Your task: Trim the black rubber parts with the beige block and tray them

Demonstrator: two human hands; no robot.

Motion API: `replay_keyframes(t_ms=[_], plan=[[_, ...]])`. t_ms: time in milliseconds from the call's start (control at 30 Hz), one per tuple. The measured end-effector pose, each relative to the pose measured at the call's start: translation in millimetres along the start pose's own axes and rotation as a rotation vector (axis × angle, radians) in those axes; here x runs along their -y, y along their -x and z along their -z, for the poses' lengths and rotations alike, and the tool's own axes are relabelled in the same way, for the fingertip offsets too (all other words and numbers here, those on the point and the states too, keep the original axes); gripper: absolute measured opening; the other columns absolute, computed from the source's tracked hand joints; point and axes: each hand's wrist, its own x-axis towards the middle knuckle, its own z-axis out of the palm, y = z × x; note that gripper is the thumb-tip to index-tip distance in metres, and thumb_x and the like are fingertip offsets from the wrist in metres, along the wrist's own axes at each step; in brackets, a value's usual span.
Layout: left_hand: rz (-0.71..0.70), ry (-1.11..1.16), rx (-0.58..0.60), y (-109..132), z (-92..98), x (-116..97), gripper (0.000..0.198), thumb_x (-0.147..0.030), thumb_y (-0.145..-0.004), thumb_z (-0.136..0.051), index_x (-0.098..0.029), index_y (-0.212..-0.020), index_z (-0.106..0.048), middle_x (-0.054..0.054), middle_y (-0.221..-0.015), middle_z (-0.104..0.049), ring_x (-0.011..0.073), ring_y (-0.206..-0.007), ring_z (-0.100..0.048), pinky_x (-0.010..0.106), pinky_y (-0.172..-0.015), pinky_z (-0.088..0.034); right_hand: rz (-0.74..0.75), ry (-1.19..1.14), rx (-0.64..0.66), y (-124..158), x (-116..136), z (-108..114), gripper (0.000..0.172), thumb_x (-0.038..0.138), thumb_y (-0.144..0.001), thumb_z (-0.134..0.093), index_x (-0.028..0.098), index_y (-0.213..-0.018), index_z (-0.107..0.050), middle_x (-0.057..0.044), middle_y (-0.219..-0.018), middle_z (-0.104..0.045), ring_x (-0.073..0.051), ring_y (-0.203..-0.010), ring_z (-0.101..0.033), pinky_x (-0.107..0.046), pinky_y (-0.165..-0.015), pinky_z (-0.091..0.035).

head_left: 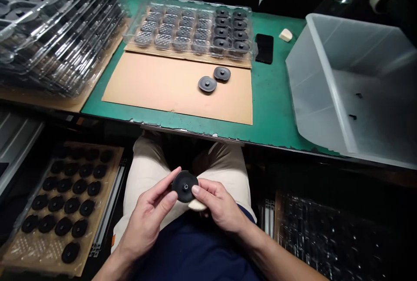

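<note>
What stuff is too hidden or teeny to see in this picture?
All in the head view:
- Black disc: its back faces away.
- White piece: partly covered by the right hand.
- Dark bits in the bin: too small to identify.
- Tray stack: cut off by the left and top edges.

two loose discs [207,84], one bin [304,81]

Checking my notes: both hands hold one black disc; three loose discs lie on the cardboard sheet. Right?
No: the head view shows two loose discs, not three, on the cardboard sheet. The left hand and right hand hold one black disc.
</note>
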Motion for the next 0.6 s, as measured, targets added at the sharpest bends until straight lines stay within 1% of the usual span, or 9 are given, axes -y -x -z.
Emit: replay_keyframes(t_ms=[67,133,233,300,367,433,467,533,600], plan=[[0.019,0.137,0.104,5.4,5.1,-0.8,0.055,-0.039,-0.095,-0.070,-0.034,-0.148,-0.059,0.007,-0.149,-0.062,0.0291,-0.144,-0.051,0.041,-0.123,-0.038,-0.107,-0.194,0.114,-0.8,5.7,-4.3,0.047,0.061,-0.100,-0.061,0.015,-0.090,-0.061,0.002,-0.066,-0.054,-0.008,-0.049,-0.040,-0.019,-0.048,-0.035],[0.014,0.256,0.166,7.9,6.8,-1.4,0.061,-0.039,-0.091,-0.075,-0.034,-0.149,-0.057,0.009,-0.150,-0.061,0.0316,-0.143,-0.052,0.042,-0.120,-0.043,-0.137,-0.280,0.172,-1.0,12.8,-7.5,0.047,0.061,-0.098,-0.065,0.015,-0.089,-0.060,0.003,-0.063,-0.053,-0.007,-0.045,-0.037,-0.018,-0.046,-0.036],[-0.044,0.323,0.123,7.0,5.7,-4.0,0.069,-0.040,-0.077,-0.089,-0.030,-0.141,-0.064,0.013,-0.150,-0.060,0.0363,-0.138,-0.056,0.040,-0.112,-0.051,-0.104,-0.194,0.131,0.2,24.4,-7.3,0.049,0.062,-0.101,-0.060,0.015,-0.089,-0.062,0.003,-0.063,-0.052,-0.008,-0.045,-0.040,-0.019,-0.045,-0.038],[-0.086,0.383,0.063,4.7,4.4,-8.8,0.072,-0.042,-0.071,-0.093,-0.026,-0.136,-0.067,0.015,-0.147,-0.062,0.0379,-0.134,-0.060,0.040,-0.109,-0.053,0.023,0.046,-0.076,2.3,33.6,-4.7,0.043,0.057,-0.105,-0.056,0.016,-0.106,-0.066,0.000,-0.073,-0.058,-0.010,-0.052,-0.049,-0.020,-0.047,-0.040],[-0.119,0.469,0.028,2.4,3.0,-16.3,0.070,-0.043,-0.072,-0.092,-0.024,-0.134,-0.068,0.016,-0.144,-0.064,0.0368,-0.133,-0.061,0.038,-0.109,-0.053,0.222,0.300,-0.334,5.5,45.6,-3.1,0.037,0.046,-0.107,-0.056,0.019,-0.133,-0.061,-0.004,-0.090,-0.065,-0.014,-0.064,-0.057,-0.022,-0.054,-0.046],[-0.145,0.521,0.021,1.0,1.7,-24.7,0.066,-0.041,-0.074,-0.091,-0.024,-0.133,-0.069,0.014,-0.145,-0.064,0.0339,-0.134,-0.060,0.033,-0.110,-0.052,0.414,0.449,-0.450,9.7,60.3,-4.4,0.043,0.033,-0.106,-0.058,0.022,-0.147,-0.052,-0.006,-0.105,-0.067,-0.016,-0.077,-0.063,-0.025,-0.066,-0.052],[-0.156,0.523,0.020,0.6,0.9,-28.6,0.065,-0.038,-0.073,-0.091,-0.024,-0.133,-0.069,0.013,-0.144,-0.065,0.0326,-0.133,-0.061,0.031,-0.109,-0.052,0.498,0.486,-0.431,11.9,68.0,-6.1,0.042,0.028,-0.105,-0.058,0.022,-0.146,-0.052,-0.007,-0.109,-0.066,-0.017,-0.083,-0.064,-0.027,-0.072,-0.054],[-0.178,0.506,0.017,0.6,-0.5,-34.9,0.066,-0.037,-0.072,-0.092,-0.024,-0.133,-0.069,0.012,-0.143,-0.066,0.0322,-0.132,-0.062,0.029,-0.107,-0.053,0.649,0.546,-0.299,15.8,82.4,-10.5,0.034,0.018,-0.104,-0.057,0.021,-0.138,-0.058,-0.006,-0.110,-0.065,-0.017,-0.091,-0.064,-0.028,-0.081,-0.054],[-0.195,0.484,0.008,1.1,-1.6,-39.0,0.068,-0.035,-0.071,-0.093,-0.025,-0.133,-0.069,0.012,-0.140,-0.067,0.0335,-0.133,-0.061,0.030,-0.108,-0.053,0.775,0.623,-0.195,18.8,93.4,-14.2,0.029,0.010,-0.103,-0.053,0.019,-0.129,-0.061,-0.007,-0.110,-0.064,-0.019,-0.096,-0.062,-0.030,-0.085,-0.052]])
